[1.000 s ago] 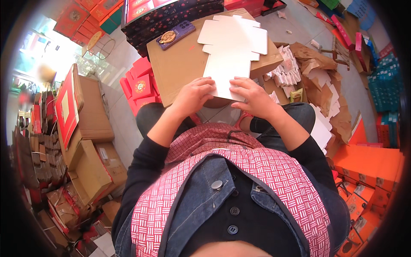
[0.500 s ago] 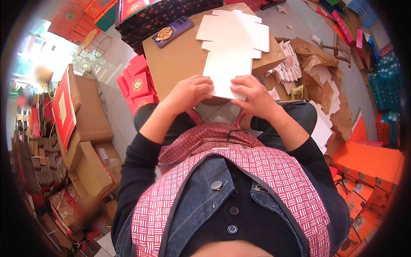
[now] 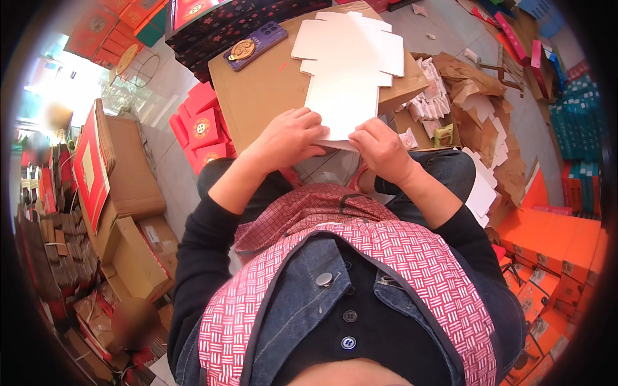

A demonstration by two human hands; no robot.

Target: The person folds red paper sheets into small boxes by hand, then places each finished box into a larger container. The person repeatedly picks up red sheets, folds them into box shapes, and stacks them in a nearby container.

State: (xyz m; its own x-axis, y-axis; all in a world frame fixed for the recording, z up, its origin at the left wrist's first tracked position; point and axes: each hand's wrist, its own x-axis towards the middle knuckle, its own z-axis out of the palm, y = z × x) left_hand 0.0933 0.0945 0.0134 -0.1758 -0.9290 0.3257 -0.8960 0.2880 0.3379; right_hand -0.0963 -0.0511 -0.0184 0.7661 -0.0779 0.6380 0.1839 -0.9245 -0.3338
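Observation:
A white die-cut cardboard box blank (image 3: 347,77) lies flat on a brown carton (image 3: 251,96) in front of my knees, its tabbed part pointing away from me. At its near left corner, my left hand (image 3: 296,135) pinches the edge between thumb and fingers. My right hand (image 3: 383,148) grips the near right corner, fingers closed on the card. The near edge is bent down a little between the hands. Whether more than one sheet lies there I cannot tell.
A purple phone (image 3: 256,46) lies on the carton's far left. Red packets (image 3: 199,125) are piled left of it. Small wrapped packets (image 3: 434,96) and crumpled brown paper (image 3: 473,83) lie to the right. Orange boxes (image 3: 547,238) are stacked at lower right, an open carton (image 3: 135,257) at lower left.
The near edge of the blank has folded slightly downward. My right hand has turned inward and closed tighter on its corner, and my left thumb has come under the edge.

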